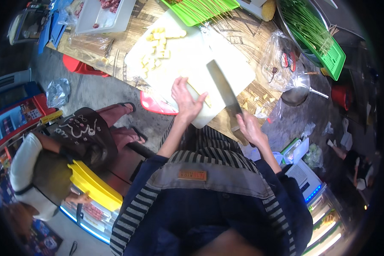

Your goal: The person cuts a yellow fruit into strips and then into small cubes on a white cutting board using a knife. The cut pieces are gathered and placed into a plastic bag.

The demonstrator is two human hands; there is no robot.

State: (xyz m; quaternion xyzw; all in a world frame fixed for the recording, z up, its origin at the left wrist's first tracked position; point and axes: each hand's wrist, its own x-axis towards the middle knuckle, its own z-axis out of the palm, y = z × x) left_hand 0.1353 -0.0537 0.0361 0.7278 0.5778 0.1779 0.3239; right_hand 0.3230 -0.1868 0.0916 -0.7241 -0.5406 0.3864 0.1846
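My right hand (252,128) is closed around the handle of a cleaver (223,84), whose broad blade is raised at a slant over the right part of a white cutting board (240,68). On the board's near part, my left hand (187,99) rests with its fingers and thumb on a long, pale yellow piece of food (196,89); its exact kind cannot be told. Cut yellow chunks (160,43) lie loosely on the left part of the board. The blade is to the right of the yellow piece, apart from it and from my left hand.
A green tray with skewers (201,9) and a white tub with meat (124,19) stand at the table's far side. Right are a plastic bag (272,60), a pan (296,96) and a basket of green stems (337,59). Another person holds a yellow tray (96,185) at left.
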